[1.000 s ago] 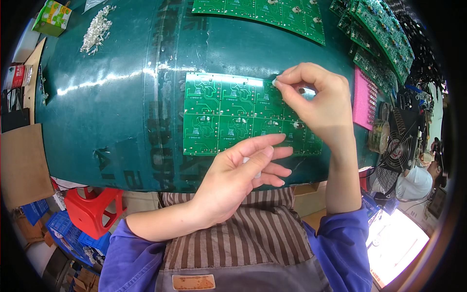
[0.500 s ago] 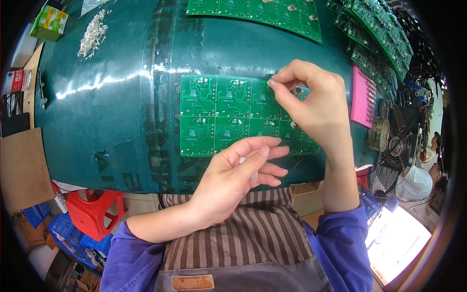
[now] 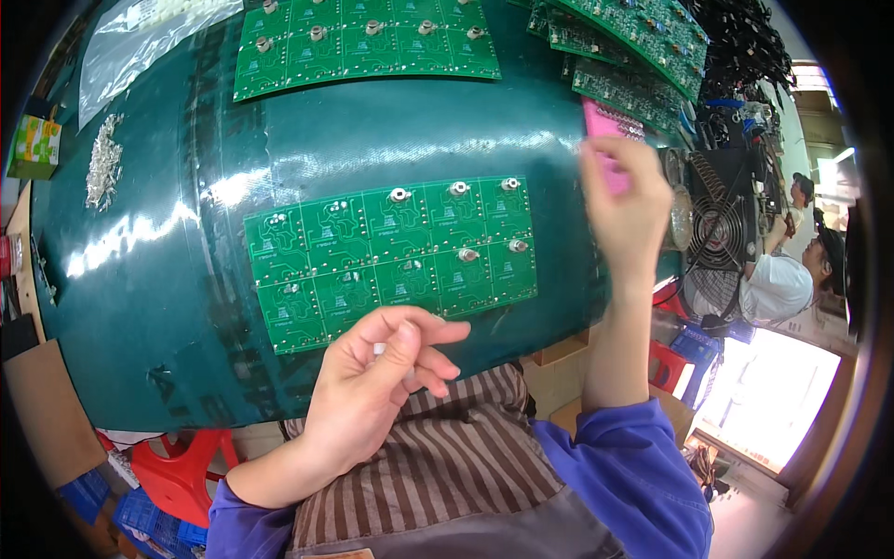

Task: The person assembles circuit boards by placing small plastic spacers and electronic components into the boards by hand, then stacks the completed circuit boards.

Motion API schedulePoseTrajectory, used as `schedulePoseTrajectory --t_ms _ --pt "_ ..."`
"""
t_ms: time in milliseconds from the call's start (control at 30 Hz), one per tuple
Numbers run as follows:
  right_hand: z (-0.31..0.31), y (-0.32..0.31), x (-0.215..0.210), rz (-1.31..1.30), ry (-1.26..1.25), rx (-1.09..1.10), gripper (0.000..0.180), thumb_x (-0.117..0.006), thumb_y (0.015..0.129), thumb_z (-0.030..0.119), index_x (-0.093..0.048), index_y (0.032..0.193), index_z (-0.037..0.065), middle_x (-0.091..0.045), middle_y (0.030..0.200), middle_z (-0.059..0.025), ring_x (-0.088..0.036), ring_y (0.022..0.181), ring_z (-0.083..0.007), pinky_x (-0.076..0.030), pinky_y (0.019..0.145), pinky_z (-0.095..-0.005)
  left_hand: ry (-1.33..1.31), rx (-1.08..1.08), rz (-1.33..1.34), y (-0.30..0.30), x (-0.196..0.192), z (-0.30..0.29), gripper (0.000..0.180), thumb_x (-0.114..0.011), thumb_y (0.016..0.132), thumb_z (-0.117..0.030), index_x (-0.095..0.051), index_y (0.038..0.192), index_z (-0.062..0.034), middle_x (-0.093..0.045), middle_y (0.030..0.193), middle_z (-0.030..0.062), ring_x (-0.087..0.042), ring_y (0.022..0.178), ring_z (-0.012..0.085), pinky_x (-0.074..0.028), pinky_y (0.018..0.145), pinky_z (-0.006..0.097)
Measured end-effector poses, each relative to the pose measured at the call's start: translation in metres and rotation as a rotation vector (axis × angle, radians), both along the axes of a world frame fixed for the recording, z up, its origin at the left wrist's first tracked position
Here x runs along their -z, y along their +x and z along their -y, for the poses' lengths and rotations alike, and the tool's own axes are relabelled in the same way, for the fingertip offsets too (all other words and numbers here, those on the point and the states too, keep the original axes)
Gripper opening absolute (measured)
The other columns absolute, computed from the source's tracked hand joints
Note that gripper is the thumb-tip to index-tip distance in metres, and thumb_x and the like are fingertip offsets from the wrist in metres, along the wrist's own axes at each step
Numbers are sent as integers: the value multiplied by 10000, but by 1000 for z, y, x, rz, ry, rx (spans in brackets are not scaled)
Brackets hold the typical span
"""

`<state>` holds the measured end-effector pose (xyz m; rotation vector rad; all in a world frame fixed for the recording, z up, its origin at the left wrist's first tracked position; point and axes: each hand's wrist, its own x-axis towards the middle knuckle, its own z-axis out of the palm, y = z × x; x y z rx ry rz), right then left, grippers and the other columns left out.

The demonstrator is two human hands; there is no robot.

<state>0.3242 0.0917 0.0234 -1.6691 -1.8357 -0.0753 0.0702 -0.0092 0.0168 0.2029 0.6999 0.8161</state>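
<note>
A green circuit board panel lies on the table in front of me. Several round metal-capped components stand on its right part. My left hand is palm up over the panel's near edge, its thumb folded across small white pieces in the palm; its other fingers stretch to the right. To the right of the panel, my right hand is raised in front of a pink foam block set with rows of components. Its fingers are bent but smeared by motion, so any small thing between them cannot be made out.
Another panel with metal-capped components lies at the back. Stacked populated boards stand back right, near a black fan. A pile of small clear parts and a plastic bag are at left. Another person sits far right.
My right hand has left the panel and moved right to the pink foam. Another metal-capped component now shows in the panel's far row. The view has turned right; my left hand still holds the white pieces.
</note>
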Motion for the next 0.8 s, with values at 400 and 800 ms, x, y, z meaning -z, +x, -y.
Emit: schedulePoseTrajectory --t_ms 400,800 --pt "-2 75 22 252 0 195 84 -566 829 59 -561 907 27 -547 829 -132 -518 807 -296 -416 690 -386 46 62 -97 14 -4 -4 291 -499 932 -196 -501 1181 -45 -585 867 63 -503 686 109 -420 618 236" --pt "68 -63 -20 -946 -491 -502 120 -609 780 -53 -559 880 -11 -633 873 -103 -590 785 -146 -465 699 -247 73 -67 -77 11 1 -3 197 -570 890 -151 -600 1049 -38 -610 931 77 -515 725 114 -417 635 242"
